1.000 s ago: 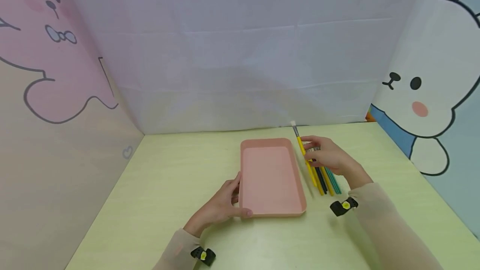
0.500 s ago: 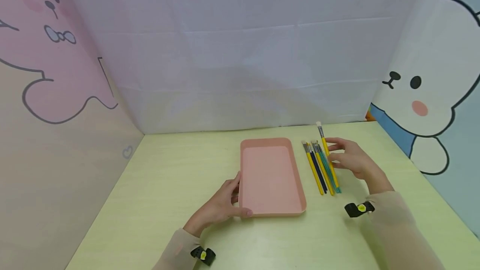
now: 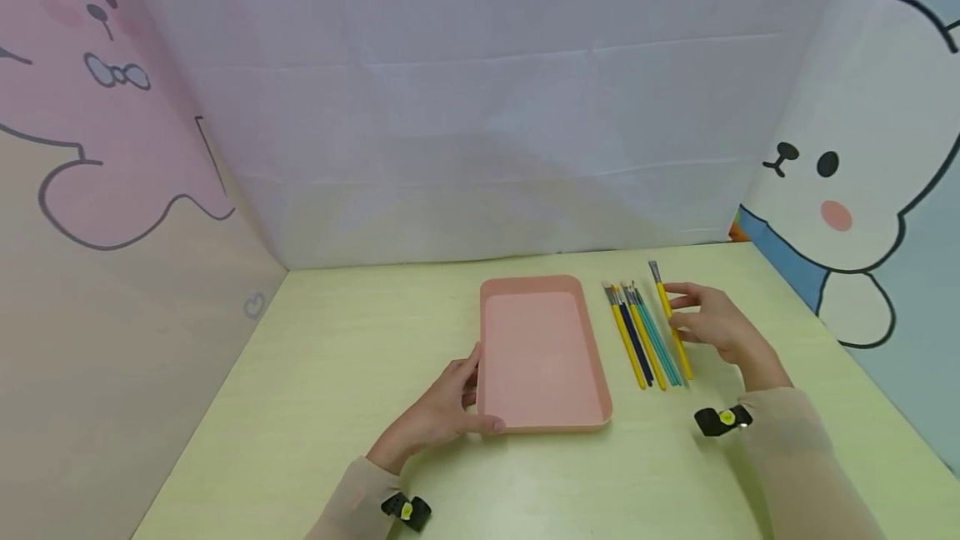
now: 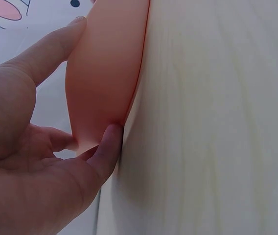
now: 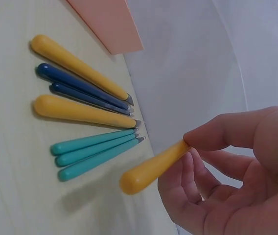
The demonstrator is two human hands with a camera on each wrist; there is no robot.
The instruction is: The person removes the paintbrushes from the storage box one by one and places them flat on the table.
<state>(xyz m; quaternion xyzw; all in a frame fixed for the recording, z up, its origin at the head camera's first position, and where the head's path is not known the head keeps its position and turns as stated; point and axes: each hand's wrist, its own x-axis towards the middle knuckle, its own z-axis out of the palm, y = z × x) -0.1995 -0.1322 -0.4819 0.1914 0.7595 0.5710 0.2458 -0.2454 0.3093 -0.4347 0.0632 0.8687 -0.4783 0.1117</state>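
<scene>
My right hand point(image 3: 708, 322) pinches a yellow-handled paintbrush point(image 3: 663, 300) between thumb and fingers, bristles toward the back wall. In the right wrist view the yellow handle's rounded end point(image 5: 151, 169) points out from the fingertips, raised over its shadow. Left of that brush lies a row of paintbrushes: yellow ones point(image 3: 624, 332), dark blue ones point(image 5: 80, 81) and teal ones point(image 5: 100, 149), roughly parallel. My left hand point(image 3: 442, 411) grips the near left corner of a pink rectangular tray point(image 3: 540, 352), thumb at its front edge and fingers along its left side. Nothing lies in the tray.
The pale wood-patterned table point(image 3: 337, 340) reaches back to a white cloth wall point(image 3: 480, 148). A side wall with a pink cartoon animal point(image 3: 112, 148) stands on the left, and one with a white cartoon animal point(image 3: 847, 148) on the right.
My right hand has carried the yellow paintbrush rightward, from beside the tray across the row to its right side, and lower over the table. The left hand and tray have stayed put.
</scene>
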